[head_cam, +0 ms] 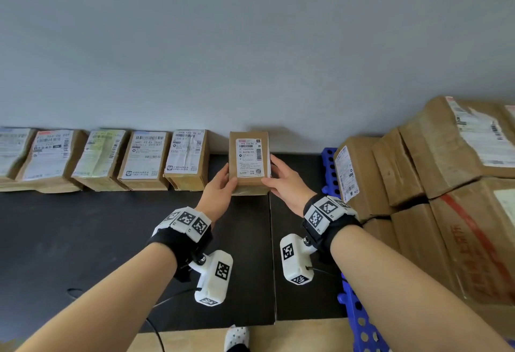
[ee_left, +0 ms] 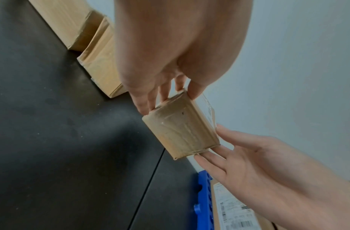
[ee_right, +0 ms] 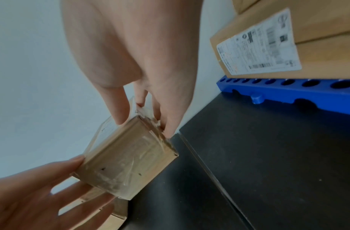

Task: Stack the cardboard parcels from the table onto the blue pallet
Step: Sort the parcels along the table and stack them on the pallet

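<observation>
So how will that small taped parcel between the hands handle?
The small parcel probably stays stiff: its edges look square. Likely light, since the left hand and right hand hold it with fingertips. Glossy tape may be slippery.

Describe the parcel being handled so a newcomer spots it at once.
On the black table, a row of parcels lines the wall. The held parcel is between that row and the blue pallet, gripped by left hand and right hand, label up.

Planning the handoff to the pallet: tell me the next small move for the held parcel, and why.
Probably carry the small parcel rightward toward the blue pallet: the left hand and right hand already hold its sides, lifted off the black table, with stacked boxes waiting there.
</observation>
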{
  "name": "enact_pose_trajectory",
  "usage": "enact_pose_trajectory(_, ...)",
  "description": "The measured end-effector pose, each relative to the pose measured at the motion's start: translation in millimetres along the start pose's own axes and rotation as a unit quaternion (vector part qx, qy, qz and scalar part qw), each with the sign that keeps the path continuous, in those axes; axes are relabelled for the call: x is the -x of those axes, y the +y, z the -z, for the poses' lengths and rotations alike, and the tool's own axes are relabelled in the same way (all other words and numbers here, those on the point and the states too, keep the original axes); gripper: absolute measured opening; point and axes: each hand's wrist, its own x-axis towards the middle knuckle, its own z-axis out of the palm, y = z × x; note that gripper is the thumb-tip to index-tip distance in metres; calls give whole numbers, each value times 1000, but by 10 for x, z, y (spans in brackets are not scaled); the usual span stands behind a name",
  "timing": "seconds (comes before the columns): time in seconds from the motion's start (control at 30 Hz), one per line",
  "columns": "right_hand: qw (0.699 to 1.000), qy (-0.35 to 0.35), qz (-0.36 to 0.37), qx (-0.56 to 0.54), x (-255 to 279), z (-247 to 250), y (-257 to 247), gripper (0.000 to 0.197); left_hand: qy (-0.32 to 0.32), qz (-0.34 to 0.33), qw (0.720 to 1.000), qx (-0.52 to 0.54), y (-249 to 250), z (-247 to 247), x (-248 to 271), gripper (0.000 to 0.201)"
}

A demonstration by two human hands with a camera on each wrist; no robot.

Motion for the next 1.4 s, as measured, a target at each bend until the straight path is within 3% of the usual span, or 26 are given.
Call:
enact_pose_trajectory(0.17,999,5,47,-4,543,124,-158,62,3,-49,999,-20,234,-108,495,52)
enact_pose_trajectory(0.53,987,27,156,4,2012,468,-411,61,48,-141,989,-20,730,-602,2142,44)
enact_pose_trajectory(0.8,970,61,232,19,3153,906,-512,60,23,-201,979,-8,944,-1196,3200,42)
enact_pose_trajectory(1.07,963,94,254,-4,3945,1583,-509,54,-15,-227,973,-48,1156,-1896,3576,42)
enact_pose_trajectory(1.4,959,153,238,-31,4184,2491,-446,52,-91,-229,965,-83,1541,-2731,3461,42)
